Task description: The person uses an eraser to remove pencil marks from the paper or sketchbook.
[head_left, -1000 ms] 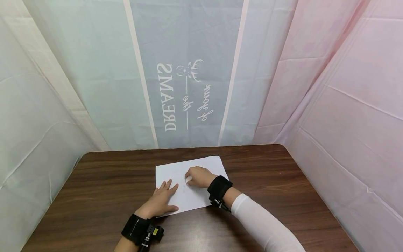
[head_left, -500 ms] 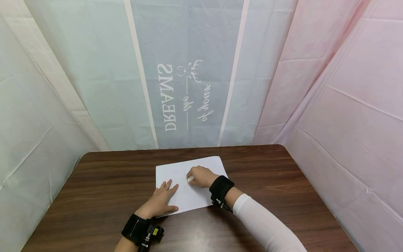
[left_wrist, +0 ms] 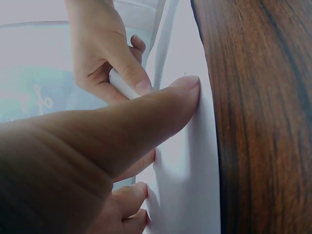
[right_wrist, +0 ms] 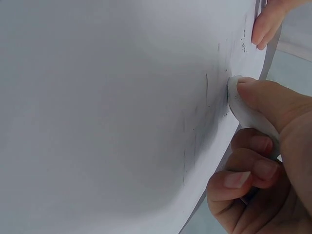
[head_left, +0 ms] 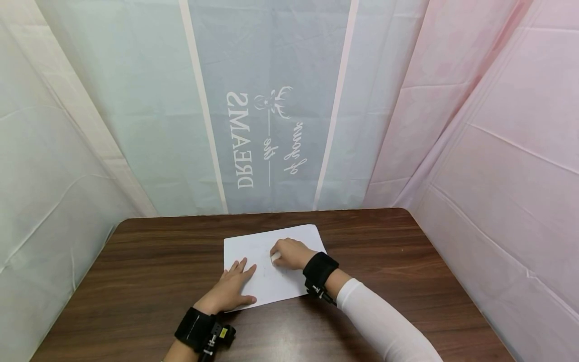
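A white sheet of paper (head_left: pixel 276 286) lies on the brown table. My left hand (head_left: pixel 229 289) rests on its left part, fingers spread and straight, the thumb near the front edge. Over the middle of the sheet, my right hand (head_left: pixel 291 253) pinches a white eraser (head_left: pixel 275 257) against the paper. Up close in the right wrist view, the eraser (right_wrist: pixel 251 112) sits between thumb and curled fingers, its tip touching the sheet. Faint dark pencil lines (right_wrist: pixel 206 90) and small dark crumbs (right_wrist: pixel 243 47) show beside it.
The wood-grain table (head_left: pixel 158 266) extends on all sides of the sheet. A pale curtain (head_left: pixel 271 60) with mirrored lettering hangs behind it, and light sheeting (head_left: pixel 506 151) stands at the right. Each wrist wears a black strap (head_left: pixel 320 269) with a small camera.
My right hand has shifted slightly to the right across the paper with the eraser. The left hand and the sheet have stayed in place.
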Motion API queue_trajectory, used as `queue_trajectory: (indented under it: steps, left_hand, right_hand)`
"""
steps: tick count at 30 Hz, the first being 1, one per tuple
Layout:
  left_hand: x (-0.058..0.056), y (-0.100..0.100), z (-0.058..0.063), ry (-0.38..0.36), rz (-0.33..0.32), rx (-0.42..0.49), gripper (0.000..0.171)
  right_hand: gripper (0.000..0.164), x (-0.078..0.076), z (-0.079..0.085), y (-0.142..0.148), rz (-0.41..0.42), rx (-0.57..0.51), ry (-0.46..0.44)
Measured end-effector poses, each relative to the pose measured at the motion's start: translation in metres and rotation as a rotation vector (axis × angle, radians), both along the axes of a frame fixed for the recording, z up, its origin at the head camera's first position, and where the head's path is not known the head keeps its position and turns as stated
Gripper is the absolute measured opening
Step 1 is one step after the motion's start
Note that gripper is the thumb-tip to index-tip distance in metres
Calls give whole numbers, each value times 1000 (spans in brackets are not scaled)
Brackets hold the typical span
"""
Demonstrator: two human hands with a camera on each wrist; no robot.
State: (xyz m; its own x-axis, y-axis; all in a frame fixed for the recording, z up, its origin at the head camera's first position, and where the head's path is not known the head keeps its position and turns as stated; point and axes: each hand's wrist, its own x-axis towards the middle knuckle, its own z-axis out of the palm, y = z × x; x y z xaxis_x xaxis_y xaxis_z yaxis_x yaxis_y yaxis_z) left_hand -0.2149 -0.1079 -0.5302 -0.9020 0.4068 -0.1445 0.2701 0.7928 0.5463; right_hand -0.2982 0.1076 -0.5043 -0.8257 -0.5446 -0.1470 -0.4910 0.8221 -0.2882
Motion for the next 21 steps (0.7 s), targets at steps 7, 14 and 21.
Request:
queue_trajectory:
  steps: [7, 14, 21]
  left_hand:
    - [1, 1, 1, 3, 6, -2, 81]
    - [1, 1, 2, -3, 10, 4, 81]
    - [0, 1, 3, -2, 8, 0, 80]
  right_hand:
    - [24, -2, -2, 4, -8, 3, -2]
    - [23, -3, -5, 7, -11, -9, 5]
    - [23, -2, -2, 10, -13, -13, 16]
